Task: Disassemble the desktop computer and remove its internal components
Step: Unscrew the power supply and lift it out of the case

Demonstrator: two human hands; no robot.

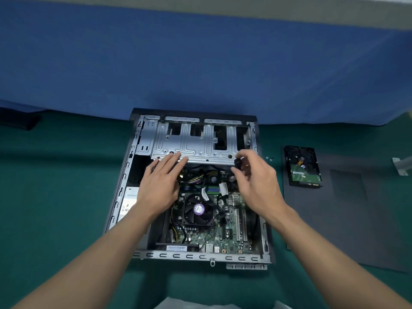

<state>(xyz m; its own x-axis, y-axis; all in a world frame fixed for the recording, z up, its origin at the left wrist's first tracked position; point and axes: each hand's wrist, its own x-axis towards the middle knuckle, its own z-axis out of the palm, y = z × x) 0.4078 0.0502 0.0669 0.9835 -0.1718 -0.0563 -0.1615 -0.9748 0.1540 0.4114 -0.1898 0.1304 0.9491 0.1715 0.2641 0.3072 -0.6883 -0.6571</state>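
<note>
Centrally, open desktop case (124, 175) lay flat on green counter (55, 197), motherboard (225, 237) and CPU fan (198, 210) exposed. Left hand (160, 186) rested flat, fingers straight, on near edge of drive cage (196, 143) at case's far end. Right hand (256, 181) pinched black cable connector (237, 163) inside case, far right. Hard drive (303, 168) lay right of case, on dark side panel (356, 219).

A green mat (55, 186) covers the work surface — behind it hangs a blue cloth (200, 63).
</note>
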